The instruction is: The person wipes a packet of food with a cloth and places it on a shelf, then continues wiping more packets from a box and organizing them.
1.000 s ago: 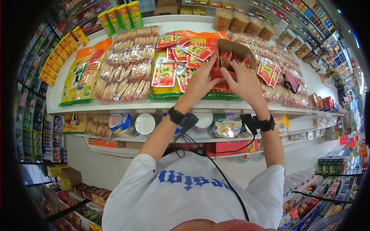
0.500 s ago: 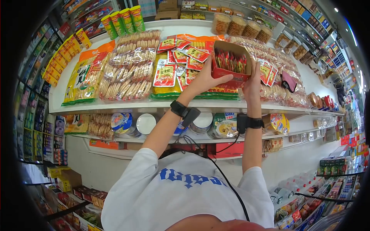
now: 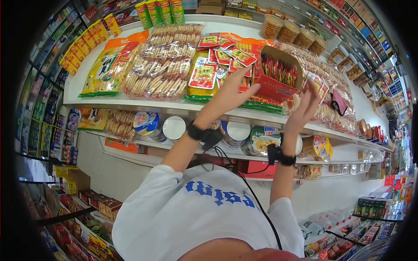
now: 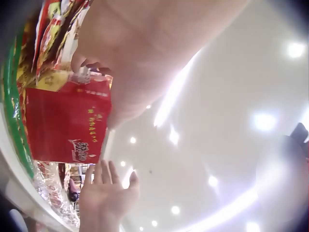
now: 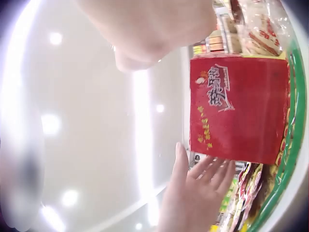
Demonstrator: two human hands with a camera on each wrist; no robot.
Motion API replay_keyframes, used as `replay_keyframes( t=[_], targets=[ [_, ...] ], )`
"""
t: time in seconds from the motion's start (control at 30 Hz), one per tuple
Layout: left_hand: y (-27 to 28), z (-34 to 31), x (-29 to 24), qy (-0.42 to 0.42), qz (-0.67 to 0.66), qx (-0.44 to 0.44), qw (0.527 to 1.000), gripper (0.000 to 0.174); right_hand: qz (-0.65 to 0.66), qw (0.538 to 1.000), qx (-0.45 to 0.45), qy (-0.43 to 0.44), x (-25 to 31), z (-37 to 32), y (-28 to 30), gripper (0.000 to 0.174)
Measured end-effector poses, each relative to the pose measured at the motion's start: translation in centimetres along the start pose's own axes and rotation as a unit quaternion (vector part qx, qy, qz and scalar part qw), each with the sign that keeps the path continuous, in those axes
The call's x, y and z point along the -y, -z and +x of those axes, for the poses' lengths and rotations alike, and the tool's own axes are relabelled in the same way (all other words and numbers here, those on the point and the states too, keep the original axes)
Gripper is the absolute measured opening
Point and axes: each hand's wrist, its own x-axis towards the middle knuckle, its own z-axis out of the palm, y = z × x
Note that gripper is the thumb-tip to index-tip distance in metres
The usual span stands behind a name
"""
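Note:
An open red box (image 3: 277,88) full of small red packets (image 3: 278,71) stands upright on the bagged snacks. My left hand (image 3: 230,95) is at the box's left side with its fingers extended; whether it touches the box I cannot tell. To the right, my right hand (image 3: 303,108) is held off the box, its fingers straight. Loose red and white packets (image 3: 203,75) lie left of the box. In the left wrist view, the box front (image 4: 67,124) faces out above the right hand (image 4: 104,195). The right wrist view shows the box (image 5: 241,108) and the left hand (image 5: 195,198).
Bagged round crackers (image 3: 163,61) and a yellow noodle bag (image 3: 111,65) lie on the left of the white shelf (image 3: 143,103). Green cans (image 3: 160,13) and round tubs (image 3: 288,32) line the back. A pink and black item (image 3: 338,102) lies at right. Lower shelves hold instant noodle bowls (image 3: 262,141).
Both hands were pressing at the box's opening, then held its sides. Now the right hand has moved away from the box's right side, with its fingers straightened. The head view has shifted.

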Motion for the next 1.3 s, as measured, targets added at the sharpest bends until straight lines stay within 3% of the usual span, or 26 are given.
replay_keyframes(
  t=[0.03, 0.1, 0.17, 0.27, 0.37, 0.5, 0.53, 0.63, 0.77, 0.83, 0.9, 0.97, 1.0, 1.03, 1.07, 1.1, 1.17, 1.23, 1.3],
  targets=[
    [1.9, -1.1, -0.7, 0.019, -0.036, 0.01, 0.999, 0.049, -0.009, 0.998, 0.047, 0.036, 1.9, -1.5, -0.6, 0.031],
    [4.7, -2.6, -0.6, 0.083, -0.032, -0.028, 0.996, 0.034, -0.055, 0.959, 0.276, -0.028, 4.9, -3.5, -2.3, 0.02],
    [6.4, -3.8, -0.1, 0.129, -0.034, -0.055, 0.99, 0.027, -0.07, 0.937, 0.327, 0.097, 3.7, -5.3, -5.8, 0.02],
    [7.6, -5.1, 0.8, 0.164, -0.065, -0.089, 0.98, 0.024, -0.21, 0.9, 0.329, 0.193, -1.0, -6.2, -8.3, 0.029],
    [8.5, -6.8, 0.9, 0.176, -0.049, -0.099, 0.978, 0.023, -0.238, 0.892, 0.352, 0.154, -4.5, -7.2, -9.1, 0.032],
    [8.2, -7.8, 1.6, 0.217, -0.097, -0.082, 0.968, 0.034, -0.161, 0.921, 0.311, 0.171, -1.2, -6.6, -8.8, 0.034],
    [7.8, -7.3, 0.4, 0.257, -0.152, -0.079, 0.951, 0.045, -0.129, 0.927, 0.306, 0.172, 0.5, -6.2, -8.6, 0.035],
    [6.9, -5.9, -1.3, 0.304, -0.437, -0.068, 0.844, 0.043, -0.045, 0.917, 0.349, 0.189, 3.3, -6.5, -7.2, 0.035],
    [5.1, -5.7, 0.2, 0.262, -0.342, -0.079, 0.899, 0.03, -0.026, 0.892, 0.401, 0.205, 4.3, -6.9, -5.1, 0.04],
    [4.5, -5.4, -0.7, 0.244, -0.308, -0.063, 0.918, 0.029, -0.021, 0.954, 0.279, 0.107, 5.9, -6.7, -3.7, 0.046],
    [4.5, -4.8, -3.0, 0.222, -0.273, -0.019, 0.936, 0.029, 0.044, 0.974, 0.217, -0.042, 6.6, -5.8, -2.5, 0.051],
    [4.5, -4.1, -4.3, 0.207, -0.248, 0.091, 0.942, 0.027, 0.16, 0.93, 0.217, -0.248, 6.6, -5.2, -0.6, 0.055],
    [3.5, -3.6, -5.3, 0.195, -0.263, 0.122, 0.937, 0.027, 0.197, 0.888, 0.281, -0.307, 4.7, -5.1, 0.7, 0.048],
    [2.5, -3.1, -5.9, 0.181, -0.278, 0.153, 0.931, 0.026, 0.149, 0.906, 0.263, -0.295, 4.5, -4.5, 1.8, 0.042],
    [1.5, -2.7, -6.2, 0.159, -0.283, 0.128, 0.937, 0.024, 0.1, 0.923, 0.246, -0.278, 4.5, -3.8, 2.7, 0.036],
    [0.9, -1.9, -6.6, 0.082, -0.191, 0.102, 0.973, 0.023, 0.052, 0.937, 0.229, -0.26, 4.5, -3.0, 3.4, 0.03],
    [0.3, 0.1, -7.3, -0.069, -0.001, 0.043, 0.997, 0.022, 0.043, 0.979, 0.078, -0.185, 5.3, 0.6, 4.2, 0.023],
    [-1.4, 2.4, -5.5, -0.187, 0.113, 0.028, 0.975, 0.036, -0.041, 0.994, 0.035, -0.091, 5.3, 4.4, 4.4, 0.023],
    [-3.6, 5.1, -4.3, -0.28, 0.205, 0.05, 0.936, 0.046, -0.163, 0.985, 0.057, -0.021, 3.2, 7.7, 3.8, 0.03]
  ],
)
